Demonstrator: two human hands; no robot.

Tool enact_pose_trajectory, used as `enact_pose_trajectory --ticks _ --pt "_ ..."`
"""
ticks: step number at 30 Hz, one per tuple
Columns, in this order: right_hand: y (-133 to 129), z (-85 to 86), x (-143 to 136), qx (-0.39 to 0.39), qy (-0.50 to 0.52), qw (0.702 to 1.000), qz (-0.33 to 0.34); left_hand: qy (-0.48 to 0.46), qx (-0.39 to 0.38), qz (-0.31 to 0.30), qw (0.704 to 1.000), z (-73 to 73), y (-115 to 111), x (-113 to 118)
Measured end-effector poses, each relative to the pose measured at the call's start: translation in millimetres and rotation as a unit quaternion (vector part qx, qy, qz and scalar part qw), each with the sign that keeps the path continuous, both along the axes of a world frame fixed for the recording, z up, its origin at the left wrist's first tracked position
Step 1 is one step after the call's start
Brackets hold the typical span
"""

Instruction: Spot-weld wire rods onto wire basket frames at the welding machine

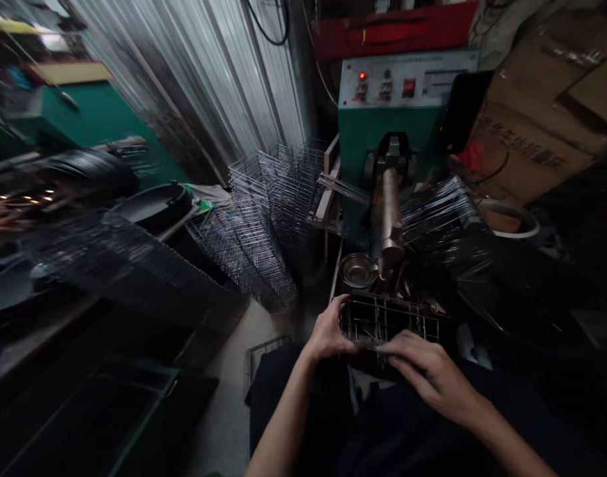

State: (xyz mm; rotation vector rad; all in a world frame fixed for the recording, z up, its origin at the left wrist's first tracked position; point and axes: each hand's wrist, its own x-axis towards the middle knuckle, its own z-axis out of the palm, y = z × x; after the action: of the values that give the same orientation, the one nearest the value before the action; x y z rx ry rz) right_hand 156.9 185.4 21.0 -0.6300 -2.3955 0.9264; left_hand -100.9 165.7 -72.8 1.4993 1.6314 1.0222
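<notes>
A person's left hand (329, 332) curls around the left end of a wire frame (378, 323), thumb at its near edge, while the right hand (425, 368), fingers nearly straight, meets that edge; blur hides whether it grips. Just beyond the left hand sits a metal dish (358, 271); farther left, wire racks (264, 225) crowd together. Ahead of both hands, a green machine (358, 136) shows a lit red lamp (362, 76).

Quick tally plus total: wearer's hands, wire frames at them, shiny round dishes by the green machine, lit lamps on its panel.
Wearer's hands: 2 (left hand, right hand)
Wire frame: 1
Shiny round dish: 1
Lit red lamp: 1
Total: 5
</notes>
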Motion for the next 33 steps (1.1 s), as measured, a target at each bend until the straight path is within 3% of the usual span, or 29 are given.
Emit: enact_pose_trajectory --ticks 5,10,16,23,33 --pt "22.0 -38.3 -7.8 0.133 -0.075 0.988 -0.037 0.098 0.025 -0.023 0.995 4.5 26.3 47.1" --pt "27.3 -58.4 7.7 0.271 -0.124 0.953 -0.059 0.103 0.043 -0.027 0.993 9.8 34.9 61.1" --pt "31.2 -59.8 11.3 0.254 -0.077 0.962 -0.061 0.095 0.050 -0.020 0.994 12.8 40.8 64.7" --pt "47.7 -64.6 2.3 0.242 -0.065 0.965 -0.081 0.097 0.065 -0.006 0.993 3.7 56.2 58.9" --pt "66.5 -55.9 -5.3 0.251 -0.052 0.964 -0.065 0.076 0.063 0.004 0.995 9.9 69.6 55.4"
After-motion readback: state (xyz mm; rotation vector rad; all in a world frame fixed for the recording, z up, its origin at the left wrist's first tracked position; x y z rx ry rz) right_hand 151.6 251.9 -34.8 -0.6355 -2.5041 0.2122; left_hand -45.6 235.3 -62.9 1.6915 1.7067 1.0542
